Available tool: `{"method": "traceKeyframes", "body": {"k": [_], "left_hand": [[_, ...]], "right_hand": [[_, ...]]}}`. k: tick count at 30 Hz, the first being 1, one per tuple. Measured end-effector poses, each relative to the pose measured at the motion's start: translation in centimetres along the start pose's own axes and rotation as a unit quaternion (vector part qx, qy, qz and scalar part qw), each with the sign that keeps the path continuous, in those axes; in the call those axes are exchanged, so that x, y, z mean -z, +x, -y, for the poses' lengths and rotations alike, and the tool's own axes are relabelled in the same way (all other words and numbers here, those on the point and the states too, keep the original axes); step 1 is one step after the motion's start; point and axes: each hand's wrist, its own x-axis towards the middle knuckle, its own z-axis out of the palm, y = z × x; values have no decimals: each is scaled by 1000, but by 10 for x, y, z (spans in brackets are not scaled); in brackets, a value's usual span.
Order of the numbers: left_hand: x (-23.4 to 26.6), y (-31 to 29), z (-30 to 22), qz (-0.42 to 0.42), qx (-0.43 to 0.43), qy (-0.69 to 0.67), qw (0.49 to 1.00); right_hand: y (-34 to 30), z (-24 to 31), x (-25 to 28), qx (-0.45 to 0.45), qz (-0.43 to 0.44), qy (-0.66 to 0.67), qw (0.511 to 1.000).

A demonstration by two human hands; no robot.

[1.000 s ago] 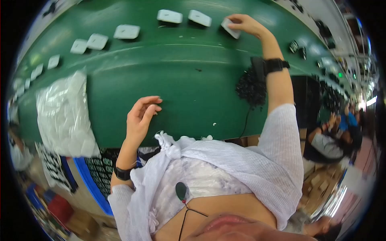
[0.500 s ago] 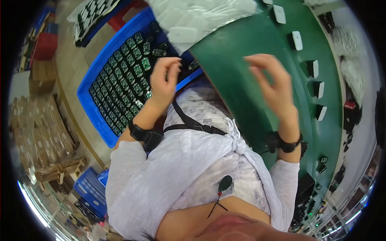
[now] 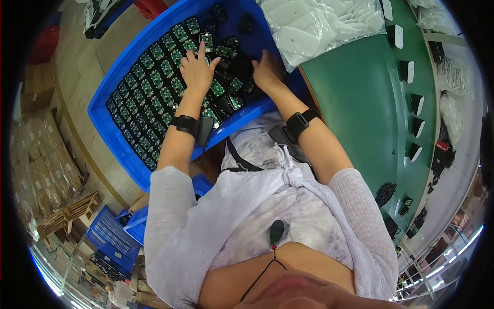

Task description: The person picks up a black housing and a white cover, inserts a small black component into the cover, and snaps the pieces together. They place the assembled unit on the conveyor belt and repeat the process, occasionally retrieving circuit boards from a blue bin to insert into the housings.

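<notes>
A blue plastic bin holds rows of small black units with green circuit boards. My left hand lies over these boards, open, its fingers spread and the index fingertip at a board with a pale rim. Inside the bin's right end, my right hand reaches down beside loose dark pieces. Its thumb and a finger stand apart with nothing visible between them; its other fingers are in shadow. Black bands circle both wrists.
Right of the bin is a green table. A clear bag of white plastic covers rests on its far edge, overlapping the bin's corner. Several white-and-black units line the table's right side. Blue crates and wrapped cartons stand at left.
My right hand has moved left from above the green table into the bin. My left hand has gone farther over the boards and its fingers have spread. The view has shifted.
</notes>
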Motion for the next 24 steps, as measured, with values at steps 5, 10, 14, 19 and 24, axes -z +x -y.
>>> {"method": "traceKeyframes", "body": {"k": [5, 10, 14, 19, 24], "left_hand": [[0, 20, -15, 50, -27, 75, 996], [-5, 6, -25, 45, -21, 13, 999], [-6, -1, -6, -2, -24, -90, 996], [-7, 12, 8, 17, -27, 37, 999], [-7, 6, -16, 48, -37, -118, 991]], "right_hand": [[18, -28, -8, -65, 57, 35, 996], [40, -47, -30, -83, 104, 91, 987], [43, -54, -40, -46, 164, 172, 970], [44, -43, -49, -45, 182, 180, 966], [45, -33, -45, -79, 201, 190, 958]]}}
